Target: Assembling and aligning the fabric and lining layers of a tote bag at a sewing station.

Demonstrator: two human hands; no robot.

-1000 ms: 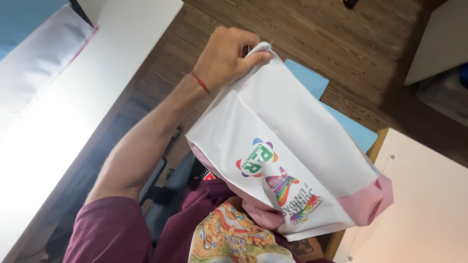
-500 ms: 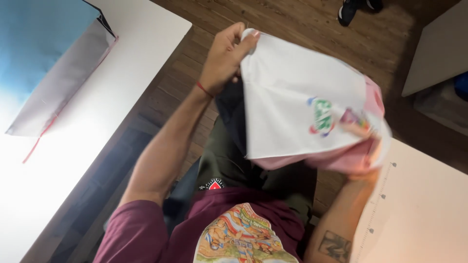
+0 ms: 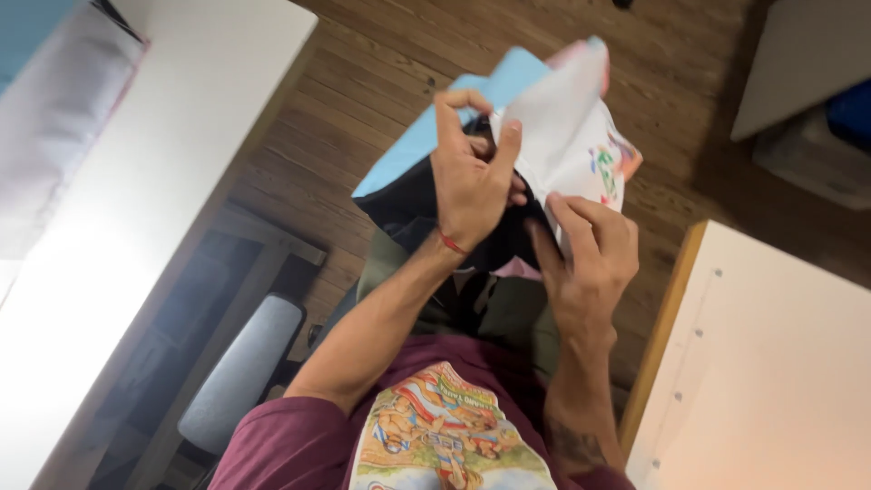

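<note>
Head view. I read the work in hand as folding or gathering a small garment (image 3: 567, 136) held in the air above the lap, over the wooden floor (image 3: 381, 91).

Progress, as I judge it: the garment is already bunched into a compact bundle between both hands, so the gathering looks well advanced. It is not yet laid down or squared off; no neat edge shows, and the white table (image 3: 780, 363) at the right carries nothing of it.

Left hand (image 3: 467, 177): closed in a pinch, thumb and forefinger raised and nipping the cloth at the top of the bundle. A red string sits at that wrist.

Right hand (image 3: 590, 259): fingers curled onto the lower edge of the white cloth, gripping it from below.

Condition of the garment: white fabric with a multicoloured print on the outer face, a pink trim at the top edge, creased and folded over on itself. Behind it lies a light blue panel (image 3: 454, 118) with a dark underside; I cannot tell whether this is part of the same item or a separate one.
</note>
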